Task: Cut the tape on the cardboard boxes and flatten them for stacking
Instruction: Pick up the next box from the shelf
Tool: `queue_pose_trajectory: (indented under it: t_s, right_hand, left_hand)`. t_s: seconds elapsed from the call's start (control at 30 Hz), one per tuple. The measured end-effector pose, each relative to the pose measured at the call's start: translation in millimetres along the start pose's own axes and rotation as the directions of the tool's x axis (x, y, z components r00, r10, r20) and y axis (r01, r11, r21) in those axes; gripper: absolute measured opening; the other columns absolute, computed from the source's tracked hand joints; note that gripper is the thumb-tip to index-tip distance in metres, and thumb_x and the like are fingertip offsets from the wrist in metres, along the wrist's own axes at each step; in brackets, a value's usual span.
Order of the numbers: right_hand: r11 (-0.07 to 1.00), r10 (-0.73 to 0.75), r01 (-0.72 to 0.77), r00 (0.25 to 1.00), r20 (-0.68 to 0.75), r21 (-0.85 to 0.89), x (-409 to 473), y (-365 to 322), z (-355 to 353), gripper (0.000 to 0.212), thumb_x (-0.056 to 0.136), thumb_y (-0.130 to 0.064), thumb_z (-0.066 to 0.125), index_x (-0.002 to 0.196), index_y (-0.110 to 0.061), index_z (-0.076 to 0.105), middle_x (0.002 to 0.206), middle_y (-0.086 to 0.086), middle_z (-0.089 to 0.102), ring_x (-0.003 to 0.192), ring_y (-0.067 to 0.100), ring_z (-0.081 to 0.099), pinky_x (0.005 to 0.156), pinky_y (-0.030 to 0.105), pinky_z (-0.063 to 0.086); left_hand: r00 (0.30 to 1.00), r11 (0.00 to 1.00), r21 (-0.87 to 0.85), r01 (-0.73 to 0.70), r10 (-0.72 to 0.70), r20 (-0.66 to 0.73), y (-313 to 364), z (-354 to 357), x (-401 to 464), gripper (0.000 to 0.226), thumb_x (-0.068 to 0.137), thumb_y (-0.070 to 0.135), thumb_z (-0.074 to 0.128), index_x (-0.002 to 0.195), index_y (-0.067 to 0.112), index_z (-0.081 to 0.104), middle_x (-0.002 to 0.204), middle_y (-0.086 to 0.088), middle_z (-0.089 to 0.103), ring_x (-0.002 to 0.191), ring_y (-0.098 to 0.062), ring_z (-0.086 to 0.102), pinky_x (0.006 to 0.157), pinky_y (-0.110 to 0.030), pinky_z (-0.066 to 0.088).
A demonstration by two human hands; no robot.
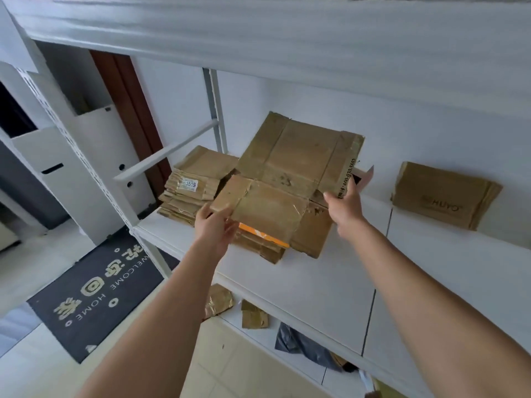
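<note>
Head view: left hand (214,225) and right hand (344,203) each grip the flattened box (290,173), laying it on the shelf (330,282) pile; several flat stacks (186,193) done, remainder unseen.

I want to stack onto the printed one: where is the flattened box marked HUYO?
In the head view the HUYO box lies at the right of the white shelf, against the wall, apart from the cardboard held by both hands.

The doormat (94,294) reads "WELCOME HOME", a flattened box (444,195) "HUYO", a stack's label (190,184) "519".
</note>
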State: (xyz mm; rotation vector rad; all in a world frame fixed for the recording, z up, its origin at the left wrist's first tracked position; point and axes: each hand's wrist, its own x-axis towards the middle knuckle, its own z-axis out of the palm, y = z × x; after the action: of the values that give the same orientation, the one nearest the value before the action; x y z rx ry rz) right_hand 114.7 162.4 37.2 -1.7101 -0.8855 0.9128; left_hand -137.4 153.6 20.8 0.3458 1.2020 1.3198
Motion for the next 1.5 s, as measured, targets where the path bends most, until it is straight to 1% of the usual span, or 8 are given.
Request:
queue_pose_trajectory:
  t_s: [0.13,0.27,0.53,0.67,0.77,0.93,1.3,1.5]
  right_hand:
    - [0.990,-0.043,0.037,0.998,-0.038,-0.135,31,-6,26,0.076,0.099,-0.022,0.056,0.158,-0.027,0.008,0.163,0.002,0.017,0.143,0.027,0.032,0.105,0.036,0.038]
    - [0.966,-0.102,0.097,0.995,-0.010,-0.240,55,-5,53,0.071,0.101,-0.013,0.051,0.156,-0.031,0.010,0.158,0.011,0.029,0.097,0.021,0.060,0.066,0.025,0.050]
    - [0.761,0.042,0.005,0.997,0.057,-0.648,86,62,93,0.057,0.098,0.002,0.042,0.152,-0.010,0.028,0.160,0.025,0.007,0.141,0.039,0.034,0.106,0.036,0.038]
    - [0.627,-0.115,0.052,0.993,-0.026,-0.777,85,87,105,0.044,0.096,-0.005,0.041,0.140,-0.005,0.039,0.154,0.027,0.015,0.139,0.043,0.028,0.107,0.043,0.036]
    - [0.474,-0.278,0.191,0.959,0.059,-0.860,89,93,116,0.049,0.102,-0.031,0.037,0.148,-0.017,0.033,0.160,0.015,0.015,0.145,0.039,0.013,0.117,0.051,0.020]
    - [0.472,-0.085,0.314,0.946,0.312,-0.824,105,108,133,0.061,0.095,-0.070,0.013,0.152,-0.050,0.004,0.163,-0.010,-0.018,0.149,0.034,-0.018,0.117,0.061,-0.008]
    - [0.355,0.059,0.323,0.929,0.366,-0.877,99,80,126,0.061,0.100,-0.063,0.014,0.154,-0.044,-0.005,0.162,-0.008,-0.022,0.150,0.029,-0.019,0.117,0.060,-0.011]
    - [0.254,-0.390,0.381,0.881,0.267,-0.889,67,70,61,0.060,0.102,-0.039,0.042,0.156,-0.034,0.015,0.165,0.006,-0.001,0.148,0.038,0.008,0.119,0.058,0.012]
  left_hand:
    - [0.952,0.900,0.359,-0.246,0.295,-0.086,20,17,32,0.057,0.088,0.005,0.068,0.136,0.025,0.046,0.113,-0.006,0.061,0.083,-0.018,0.065,0.068,-0.030,0.055]
    - [0.884,0.618,0.707,-0.343,0.467,0.022,24,20,59,0.059,0.092,0.006,0.063,0.143,0.022,0.038,0.122,-0.004,0.055,0.102,-0.022,0.059,0.081,-0.035,0.054]
    - [0.930,-0.017,0.980,-0.197,0.314,0.192,-34,0,118,0.068,0.096,0.031,0.059,0.150,0.015,0.020,0.144,-0.021,0.030,0.132,-0.037,0.034,0.106,-0.044,0.033]
    - [0.765,-0.406,0.825,-0.394,0.353,0.539,-55,-2,139,0.064,0.090,0.027,0.055,0.148,0.028,0.027,0.152,-0.005,0.014,0.141,-0.030,0.012,0.117,-0.045,0.013]
    - [0.702,-0.396,0.689,-0.606,0.140,0.698,-57,13,156,0.056,0.096,0.022,0.043,0.150,0.030,0.030,0.164,0.003,0.005,0.151,-0.024,-0.006,0.119,-0.040,-0.011]
    - [0.789,-0.411,0.710,-0.572,-0.037,0.613,-75,3,176,0.054,0.105,0.047,0.011,0.154,0.041,-0.010,0.163,0.004,-0.017,0.150,-0.026,-0.015,0.120,-0.044,-0.009]
    - [0.853,-0.511,0.714,-0.479,-0.079,0.516,-69,14,166,0.058,0.103,0.050,0.010,0.155,0.034,-0.010,0.164,-0.005,-0.011,0.151,-0.031,-0.004,0.121,-0.048,0.001]
    - [0.811,-0.605,0.610,-0.511,-0.105,0.575,-31,56,145,0.055,0.101,0.044,0.041,0.146,0.017,0.027,0.153,-0.019,0.016,0.143,-0.038,0.016,0.120,-0.051,0.015]
